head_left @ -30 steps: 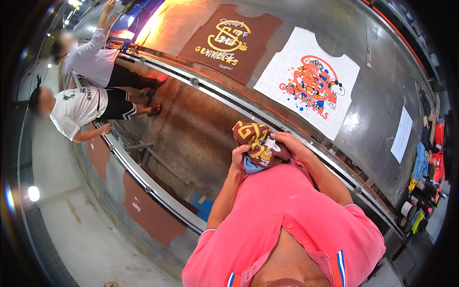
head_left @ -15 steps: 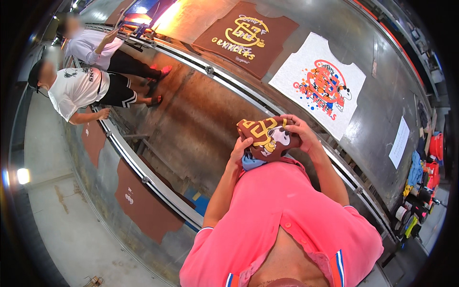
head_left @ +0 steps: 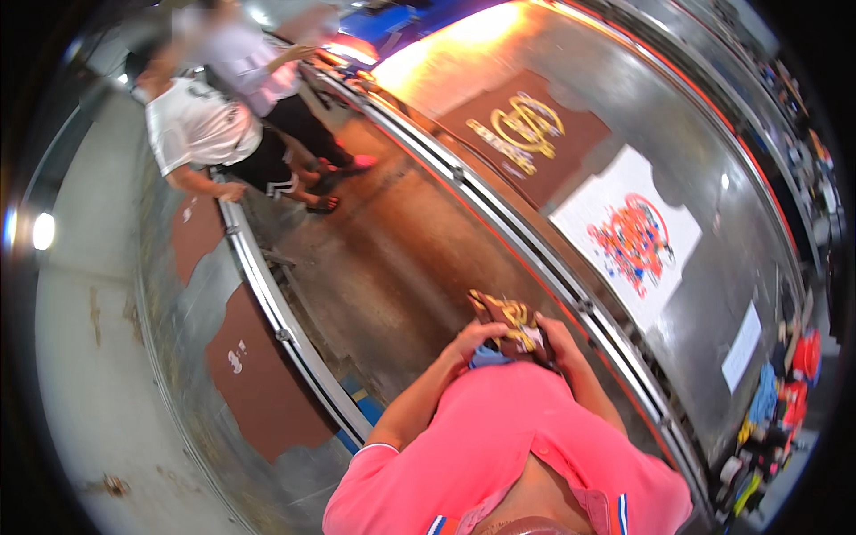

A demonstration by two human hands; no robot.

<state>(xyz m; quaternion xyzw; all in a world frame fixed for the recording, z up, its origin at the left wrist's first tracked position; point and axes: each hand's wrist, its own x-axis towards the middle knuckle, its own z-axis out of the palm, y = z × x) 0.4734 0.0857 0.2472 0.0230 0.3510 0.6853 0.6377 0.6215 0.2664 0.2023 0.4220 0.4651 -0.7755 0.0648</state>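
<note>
Close to my chest, a brown printed fabric piece (head_left: 501,312) with yellow lettering is bunched up between both hands. My left hand (head_left: 474,340) grips its left side, the thumb lying on top. Around its right side, the fingers of my right hand (head_left: 558,342) are closed. Below the fabric, next to my left hand, a bit of light blue cloth (head_left: 489,358) shows; what holds it is hidden. On the metal table to my right lie a brown shirt panel (head_left: 575,129) with a yellow print and a white shirt panel (head_left: 584,196) with a red and orange print.
Metal rails (head_left: 584,306) edge the right table, where a white paper sheet (head_left: 741,348) lies. The left table holds brown panels (head_left: 267,392). Two people stand far left in the aisle, one in a white T-shirt (head_left: 201,125). Orange light glows at the far end.
The view has swung, so tables and people appear shifted rightward. My hands have drawn nearer my chest, and the brown fabric is more bunched, its print less spread out.
</note>
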